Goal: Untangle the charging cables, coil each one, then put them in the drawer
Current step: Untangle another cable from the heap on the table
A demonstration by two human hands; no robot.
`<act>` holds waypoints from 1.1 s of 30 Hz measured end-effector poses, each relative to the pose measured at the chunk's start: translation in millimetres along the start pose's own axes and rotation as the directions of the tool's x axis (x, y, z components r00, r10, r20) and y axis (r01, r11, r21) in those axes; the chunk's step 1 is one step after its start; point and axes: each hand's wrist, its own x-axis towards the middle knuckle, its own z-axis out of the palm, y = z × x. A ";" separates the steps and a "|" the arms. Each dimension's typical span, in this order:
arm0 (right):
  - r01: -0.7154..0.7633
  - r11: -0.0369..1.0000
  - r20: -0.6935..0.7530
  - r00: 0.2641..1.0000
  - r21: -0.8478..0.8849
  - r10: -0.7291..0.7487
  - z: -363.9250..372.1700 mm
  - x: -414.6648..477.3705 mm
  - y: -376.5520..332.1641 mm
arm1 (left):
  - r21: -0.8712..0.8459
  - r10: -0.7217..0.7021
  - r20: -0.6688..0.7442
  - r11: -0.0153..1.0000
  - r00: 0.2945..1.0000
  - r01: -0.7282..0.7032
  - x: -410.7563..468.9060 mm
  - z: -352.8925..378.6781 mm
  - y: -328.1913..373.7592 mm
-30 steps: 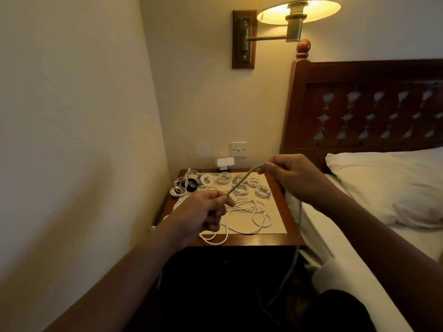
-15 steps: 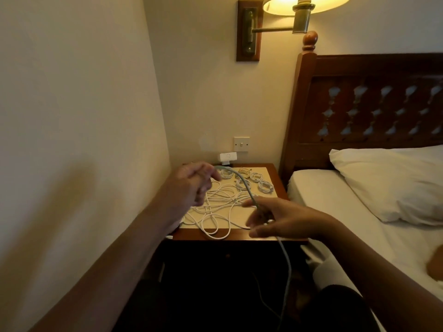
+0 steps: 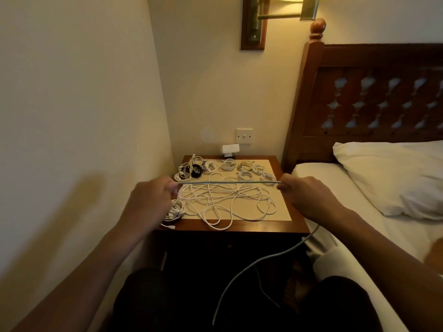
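From the head camera, the left hand point(image 3: 153, 197) and the right hand point(image 3: 304, 195) each pinch a grey cable point(image 3: 227, 182), which runs straight and level between them above the nightstand point(image 3: 239, 226). Past the right hand the cable drops off the near right corner and trails down toward the floor. Under the taut span a loose tangle of white cables point(image 3: 227, 202) sprawls over the tabletop. Small coiled cables point(image 3: 229, 164) sit in a row along the far edge, and another coil point(image 3: 177, 209) lies by the near left corner. A pillow point(image 3: 395, 178) rests on the bed to the right.
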 end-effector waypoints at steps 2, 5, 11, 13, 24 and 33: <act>-0.090 0.991 -0.018 0.996 0.103 0.092 15.3 -6.6 19.0 | -0.130 0.006 -0.043 0.991 0.999 -0.012 -8.0 -13.8 -2.1; -0.174 0.954 0.064 0.985 0.243 0.163 39.4 -14.7 27.7 | -0.229 0.064 -0.090 0.970 0.994 -0.084 -26.6 -18.0 7.7; -0.099 0.982 0.522 0.853 0.161 0.000 58.0 -17.8 5.8 | -0.631 0.045 -0.055 0.773 0.997 -0.070 -51.6 7.9 34.4; -0.090 0.934 0.605 0.782 0.346 -0.149 41.4 -20.6 -17.1 | -0.595 0.177 0.092 0.799 0.980 -0.089 -61.5 19.8 46.8; 0.191 0.844 0.171 0.934 0.502 -0.313 0.5 -16.7 -61.3 | -0.471 0.111 0.756 0.776 0.645 0.419 -53.3 38.1 26.8; 0.061 0.853 0.120 0.982 0.518 -0.143 71.1 -33.6 -48.2 | -0.917 0.143 0.384 -0.051 0.912 0.395 -19.5 7.6 39.0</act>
